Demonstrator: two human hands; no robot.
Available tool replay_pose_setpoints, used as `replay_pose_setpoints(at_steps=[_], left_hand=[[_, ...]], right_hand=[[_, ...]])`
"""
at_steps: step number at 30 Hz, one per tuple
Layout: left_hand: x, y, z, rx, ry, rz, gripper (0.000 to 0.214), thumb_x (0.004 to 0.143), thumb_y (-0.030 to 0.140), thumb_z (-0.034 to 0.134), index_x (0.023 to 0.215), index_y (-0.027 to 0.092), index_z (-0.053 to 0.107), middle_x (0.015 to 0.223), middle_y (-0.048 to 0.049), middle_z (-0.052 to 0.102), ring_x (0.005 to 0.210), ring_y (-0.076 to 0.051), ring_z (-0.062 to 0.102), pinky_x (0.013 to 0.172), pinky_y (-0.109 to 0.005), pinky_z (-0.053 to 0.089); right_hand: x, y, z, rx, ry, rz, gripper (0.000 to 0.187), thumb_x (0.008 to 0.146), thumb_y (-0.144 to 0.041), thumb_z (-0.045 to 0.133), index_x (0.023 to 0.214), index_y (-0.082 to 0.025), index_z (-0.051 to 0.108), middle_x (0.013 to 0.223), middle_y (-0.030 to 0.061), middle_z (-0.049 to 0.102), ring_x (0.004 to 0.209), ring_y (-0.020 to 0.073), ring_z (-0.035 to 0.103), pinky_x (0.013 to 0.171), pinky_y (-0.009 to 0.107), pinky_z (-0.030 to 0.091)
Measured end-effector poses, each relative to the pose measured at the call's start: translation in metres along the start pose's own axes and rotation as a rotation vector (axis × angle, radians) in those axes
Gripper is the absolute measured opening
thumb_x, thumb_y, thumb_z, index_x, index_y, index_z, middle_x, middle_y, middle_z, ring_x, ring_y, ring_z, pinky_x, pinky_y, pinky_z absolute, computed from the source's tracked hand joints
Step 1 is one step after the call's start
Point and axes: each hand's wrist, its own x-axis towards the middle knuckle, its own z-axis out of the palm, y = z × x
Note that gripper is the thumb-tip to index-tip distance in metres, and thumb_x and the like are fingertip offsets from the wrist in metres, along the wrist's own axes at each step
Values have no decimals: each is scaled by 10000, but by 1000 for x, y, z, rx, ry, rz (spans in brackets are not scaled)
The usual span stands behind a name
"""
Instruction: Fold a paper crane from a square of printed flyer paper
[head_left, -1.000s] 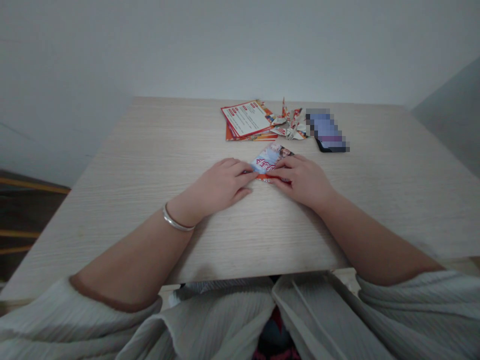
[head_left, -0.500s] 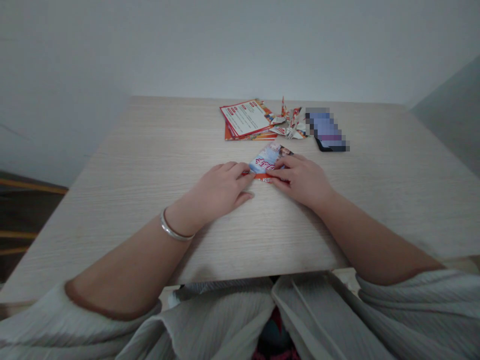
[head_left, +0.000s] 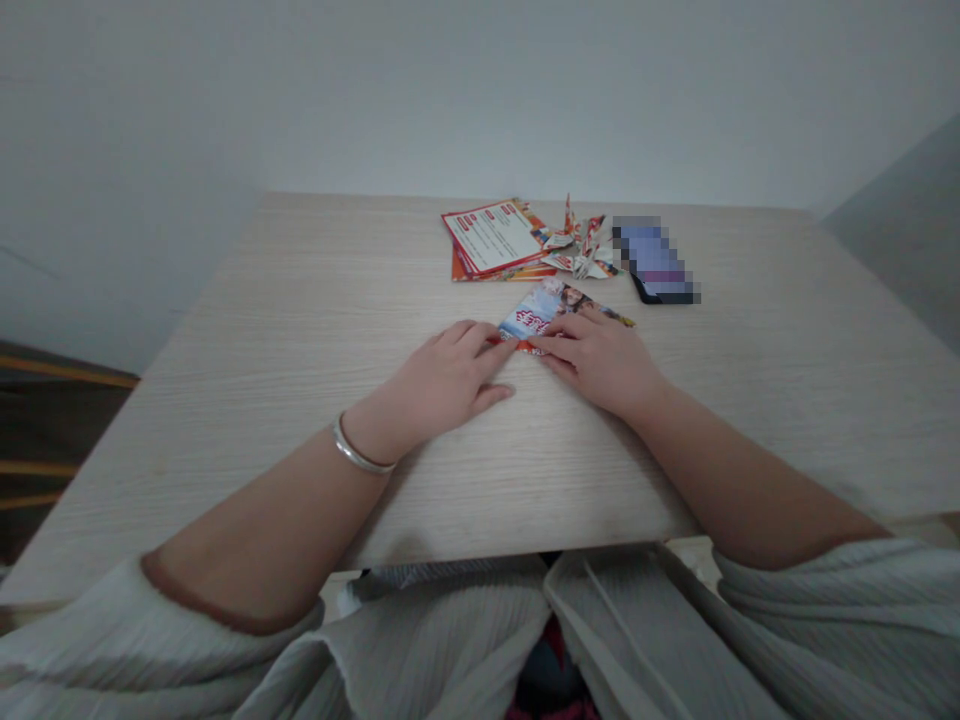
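A folded paper leaflet (head_left: 536, 308), pale blue with red lettering and a picture of people, lies on the table at the middle. My left hand (head_left: 448, 378), with a silver bangle on its wrist, has its fingertips on the leaflet's lower left edge; the thumb is spread apart on the tabletop. Over the right part of the leaflet rests my right hand (head_left: 604, 362), fingers stretched out and pressing on the paper. Both hands are open, and they hide parts of the sheet. One corner of it pokes out beyond my right knuckles.
Behind the leaflet lies a stack of printed flyers (head_left: 496, 238). Folded paper cranes (head_left: 581, 250) sit beside it. A phone (head_left: 656, 265), its screen blurred, is farther right. The light wooden table (head_left: 300, 290) meets a wall at the back.
The leaflet has turned and shifted slightly away from me, so its right corner now shows past my right hand. My left hand has slid a little to the right along the lower edge.
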Motion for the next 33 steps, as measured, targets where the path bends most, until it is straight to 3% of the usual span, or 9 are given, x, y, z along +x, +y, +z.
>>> replay_pose_setpoints(at_steps=[7,19,24,33], left_hand=[[-2,4,-11,-72,-96,-93,463,1036,371,501,1410,108,575,1377,-166,589,1262,-302,568,1115,-446,488],[1,12,-19,-48,-165,-207,434,1027,371,527,1376,117,572,1373,-152,593,1225,-286,606,1064,-415,520],[1,14,-18,31,-112,-170,419,1023,366,537,1339,97,603,1311,-162,632,1207,-295,613,1048,-422,519],[2,15,-29,108,-154,-169,357,1018,382,520,1175,142,732,1194,-151,701,1094,-308,669,984,-465,516]], right_hand=[[-1,1,-1,38,-28,29,328,1041,-296,508,1220,-238,777,1168,102,743,1076,273,611,911,399,455],[-1,-1,-2,28,-54,55,356,1056,-310,474,1265,-294,763,1183,100,722,1105,262,597,906,380,442],[-1,-1,-1,21,-47,47,375,1061,-324,450,1282,-301,752,1188,101,718,1092,264,593,913,390,450],[0,-1,-1,80,-30,50,354,1044,-292,479,1224,-271,784,1178,96,729,1109,271,587,953,412,458]])
